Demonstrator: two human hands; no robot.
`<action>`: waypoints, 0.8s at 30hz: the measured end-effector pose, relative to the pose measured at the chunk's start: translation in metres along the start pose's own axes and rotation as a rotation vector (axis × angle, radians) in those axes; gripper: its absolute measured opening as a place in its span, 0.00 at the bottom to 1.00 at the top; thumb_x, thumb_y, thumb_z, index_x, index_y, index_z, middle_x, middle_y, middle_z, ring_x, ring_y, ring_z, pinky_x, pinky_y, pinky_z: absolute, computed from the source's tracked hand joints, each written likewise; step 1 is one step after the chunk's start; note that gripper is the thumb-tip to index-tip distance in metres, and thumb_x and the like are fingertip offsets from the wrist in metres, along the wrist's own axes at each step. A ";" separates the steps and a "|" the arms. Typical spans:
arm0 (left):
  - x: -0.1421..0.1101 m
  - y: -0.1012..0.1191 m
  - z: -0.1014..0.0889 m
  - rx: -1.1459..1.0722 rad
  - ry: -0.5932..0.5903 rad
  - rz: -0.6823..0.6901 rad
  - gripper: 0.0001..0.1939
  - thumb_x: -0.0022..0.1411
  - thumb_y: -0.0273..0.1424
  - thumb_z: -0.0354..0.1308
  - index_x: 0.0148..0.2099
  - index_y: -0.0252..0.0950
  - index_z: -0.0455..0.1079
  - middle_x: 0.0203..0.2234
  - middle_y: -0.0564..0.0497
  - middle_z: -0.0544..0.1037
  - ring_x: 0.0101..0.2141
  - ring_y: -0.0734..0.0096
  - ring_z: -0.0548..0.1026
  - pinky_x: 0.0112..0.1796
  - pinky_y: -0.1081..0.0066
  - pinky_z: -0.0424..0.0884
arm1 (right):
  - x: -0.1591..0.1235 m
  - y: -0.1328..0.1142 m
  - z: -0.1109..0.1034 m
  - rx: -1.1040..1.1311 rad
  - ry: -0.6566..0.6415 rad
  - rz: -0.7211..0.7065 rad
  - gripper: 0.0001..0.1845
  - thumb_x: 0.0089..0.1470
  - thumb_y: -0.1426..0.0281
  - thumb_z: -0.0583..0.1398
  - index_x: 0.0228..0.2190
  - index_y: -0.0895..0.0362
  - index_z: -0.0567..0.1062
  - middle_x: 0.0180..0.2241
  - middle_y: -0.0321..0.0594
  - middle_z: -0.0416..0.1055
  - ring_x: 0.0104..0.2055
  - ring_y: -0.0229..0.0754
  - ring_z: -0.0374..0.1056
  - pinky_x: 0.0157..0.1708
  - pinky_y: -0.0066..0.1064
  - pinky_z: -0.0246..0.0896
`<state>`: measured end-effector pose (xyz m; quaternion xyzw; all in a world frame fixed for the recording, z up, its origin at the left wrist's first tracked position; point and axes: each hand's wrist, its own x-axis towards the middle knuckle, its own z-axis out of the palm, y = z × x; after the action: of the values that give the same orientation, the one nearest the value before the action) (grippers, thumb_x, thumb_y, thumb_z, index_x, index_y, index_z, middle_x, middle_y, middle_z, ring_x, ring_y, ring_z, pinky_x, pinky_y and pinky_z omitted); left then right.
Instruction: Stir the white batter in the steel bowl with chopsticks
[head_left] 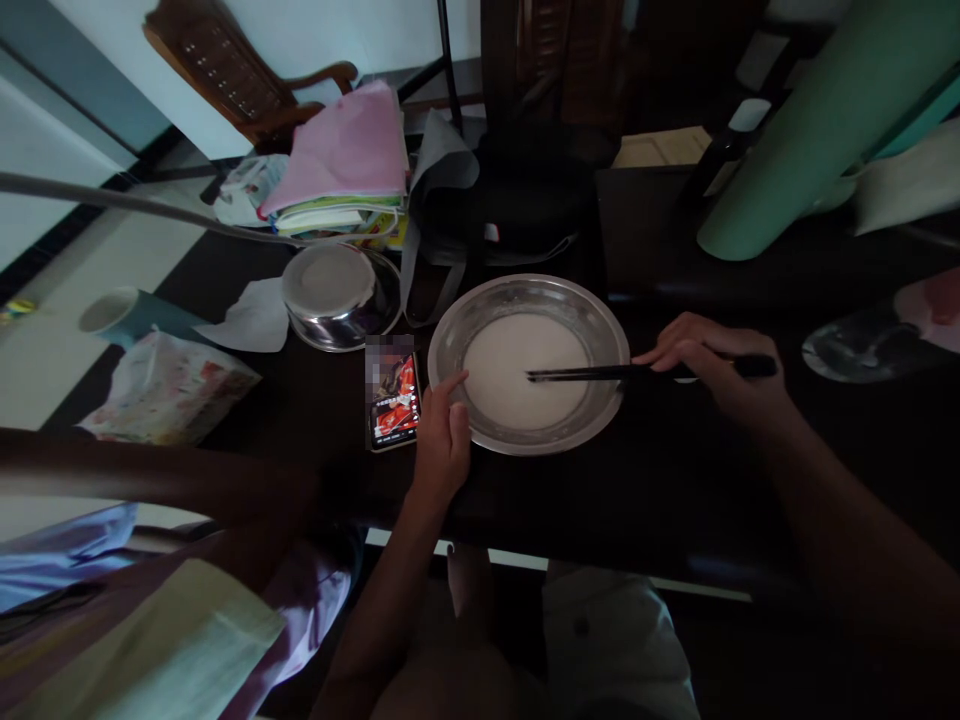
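Observation:
A wide metal bowl [529, 441] stands on the dark table, holding a milky white liquid [517, 340] with a smooth surface. My left hand [444, 437] grips the bowl's left rim, with one finger reaching over the edge toward the liquid. In my right hand [712, 365], closed around them, is a pair of dark chopsticks [577, 374]. They lie nearly level across the bowl's right rim, and their tips reach the liquid near its middle. A phone [395, 405] with a lit screen lies just left of my left hand.
Left of the bowl are an upturned metal pot [334, 290], crumpled white paper [251, 315], a blue-grey cup [150, 312] and a patterned plastic bag [169, 385]. Behind stand stacked papers [345, 160] and a black bag [517, 210]. A green cylinder [795, 140] and clear container [847, 350] are right. Another person's arm [150, 468] extends from the left.

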<state>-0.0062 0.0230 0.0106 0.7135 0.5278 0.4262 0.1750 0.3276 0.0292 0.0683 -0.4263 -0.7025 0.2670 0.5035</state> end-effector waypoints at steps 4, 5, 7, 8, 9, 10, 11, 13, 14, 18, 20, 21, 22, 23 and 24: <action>0.000 0.000 0.000 0.001 0.009 0.000 0.27 0.79 0.48 0.41 0.61 0.37 0.73 0.50 0.41 0.81 0.49 0.57 0.79 0.52 0.57 0.73 | 0.000 -0.002 0.003 -0.023 -0.103 -0.038 0.11 0.66 0.64 0.63 0.32 0.46 0.85 0.35 0.37 0.85 0.37 0.46 0.78 0.38 0.41 0.73; 0.000 0.000 0.000 0.002 0.008 0.001 0.27 0.79 0.48 0.41 0.61 0.37 0.73 0.50 0.41 0.81 0.50 0.57 0.79 0.52 0.57 0.73 | 0.001 -0.002 0.003 -0.045 -0.109 -0.048 0.10 0.65 0.65 0.64 0.33 0.46 0.85 0.36 0.37 0.86 0.39 0.46 0.78 0.39 0.41 0.74; 0.000 0.001 -0.001 0.003 -0.001 0.003 0.27 0.79 0.48 0.41 0.61 0.37 0.72 0.51 0.40 0.81 0.50 0.57 0.78 0.53 0.57 0.73 | 0.001 -0.003 0.003 -0.067 -0.070 -0.046 0.09 0.65 0.66 0.64 0.32 0.48 0.85 0.36 0.38 0.85 0.39 0.45 0.79 0.40 0.40 0.74; 0.000 0.001 -0.001 0.004 -0.002 0.002 0.28 0.79 0.48 0.41 0.60 0.37 0.72 0.51 0.40 0.81 0.51 0.57 0.78 0.53 0.57 0.73 | 0.001 -0.003 0.002 -0.059 -0.035 -0.037 0.11 0.65 0.66 0.64 0.31 0.49 0.84 0.34 0.38 0.85 0.38 0.45 0.78 0.39 0.39 0.73; 0.000 0.001 -0.001 0.004 -0.004 0.002 0.28 0.79 0.48 0.41 0.60 0.36 0.72 0.51 0.40 0.81 0.51 0.57 0.78 0.53 0.57 0.73 | 0.001 -0.003 0.000 -0.040 -0.007 -0.028 0.13 0.66 0.66 0.63 0.29 0.49 0.84 0.33 0.39 0.84 0.36 0.44 0.78 0.38 0.39 0.73; 0.000 0.002 -0.001 0.005 -0.004 0.000 0.28 0.79 0.48 0.41 0.60 0.36 0.72 0.51 0.40 0.81 0.51 0.57 0.78 0.53 0.57 0.73 | 0.001 -0.003 0.000 -0.020 0.005 -0.019 0.15 0.67 0.66 0.62 0.28 0.50 0.83 0.32 0.39 0.84 0.35 0.43 0.78 0.36 0.38 0.72; 0.000 0.002 -0.001 0.007 -0.005 -0.003 0.28 0.79 0.48 0.40 0.60 0.36 0.72 0.51 0.40 0.81 0.51 0.57 0.78 0.53 0.57 0.73 | 0.001 -0.003 -0.001 -0.003 0.000 -0.020 0.16 0.68 0.66 0.61 0.28 0.50 0.83 0.31 0.39 0.84 0.34 0.43 0.77 0.35 0.37 0.71; 0.000 0.003 -0.002 0.012 -0.013 -0.013 0.28 0.79 0.49 0.40 0.61 0.36 0.72 0.51 0.40 0.81 0.51 0.57 0.78 0.53 0.57 0.73 | 0.001 -0.004 0.000 -0.002 -0.052 -0.042 0.15 0.67 0.67 0.61 0.29 0.50 0.84 0.32 0.39 0.85 0.35 0.43 0.77 0.36 0.38 0.71; 0.000 0.003 -0.002 0.015 -0.018 -0.017 0.28 0.79 0.49 0.40 0.61 0.37 0.72 0.51 0.40 0.81 0.51 0.57 0.78 0.53 0.57 0.73 | 0.001 -0.004 0.000 -0.019 -0.085 -0.052 0.13 0.67 0.67 0.62 0.31 0.49 0.84 0.34 0.39 0.85 0.36 0.44 0.77 0.38 0.39 0.72; 0.000 0.002 -0.002 0.011 -0.018 -0.014 0.28 0.79 0.49 0.40 0.61 0.37 0.72 0.50 0.40 0.81 0.49 0.58 0.79 0.52 0.57 0.73 | 0.001 -0.006 0.000 -0.070 -0.057 -0.022 0.11 0.66 0.65 0.63 0.32 0.46 0.84 0.36 0.39 0.85 0.39 0.47 0.79 0.41 0.43 0.73; 0.000 0.001 -0.001 0.007 -0.007 -0.011 0.28 0.79 0.49 0.40 0.61 0.37 0.72 0.50 0.41 0.81 0.49 0.58 0.79 0.52 0.57 0.73 | 0.001 -0.006 -0.001 -0.048 -0.013 0.012 0.14 0.67 0.64 0.62 0.29 0.46 0.83 0.33 0.38 0.83 0.36 0.48 0.78 0.37 0.44 0.73; 0.000 0.001 -0.001 0.005 -0.004 -0.012 0.28 0.79 0.49 0.40 0.61 0.37 0.72 0.50 0.41 0.81 0.48 0.58 0.79 0.52 0.57 0.73 | 0.001 -0.006 -0.002 -0.035 -0.015 0.019 0.15 0.68 0.63 0.61 0.28 0.46 0.83 0.32 0.38 0.83 0.35 0.47 0.78 0.36 0.44 0.73; 0.000 0.001 0.000 0.004 -0.002 -0.012 0.28 0.79 0.49 0.40 0.61 0.37 0.72 0.50 0.41 0.81 0.48 0.58 0.79 0.52 0.57 0.73 | 0.001 -0.005 -0.002 -0.026 -0.035 0.012 0.15 0.68 0.63 0.61 0.29 0.46 0.83 0.32 0.38 0.83 0.35 0.47 0.78 0.36 0.43 0.72; 0.000 0.001 0.000 0.001 -0.001 -0.010 0.28 0.79 0.49 0.40 0.61 0.37 0.72 0.50 0.41 0.81 0.49 0.57 0.79 0.52 0.56 0.73 | 0.001 -0.005 -0.001 -0.021 -0.061 -0.007 0.15 0.68 0.63 0.61 0.30 0.46 0.83 0.33 0.37 0.84 0.36 0.47 0.78 0.37 0.43 0.73; 0.000 0.001 0.000 -0.002 0.000 -0.005 0.28 0.79 0.48 0.41 0.61 0.37 0.72 0.49 0.40 0.81 0.49 0.57 0.79 0.53 0.56 0.73 | 0.001 -0.005 -0.001 -0.026 -0.087 -0.029 0.13 0.67 0.64 0.62 0.31 0.46 0.84 0.34 0.37 0.85 0.37 0.47 0.78 0.38 0.43 0.73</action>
<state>-0.0059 0.0224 0.0117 0.7119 0.5294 0.4263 0.1767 0.3265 0.0279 0.0728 -0.4105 -0.7334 0.2686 0.4707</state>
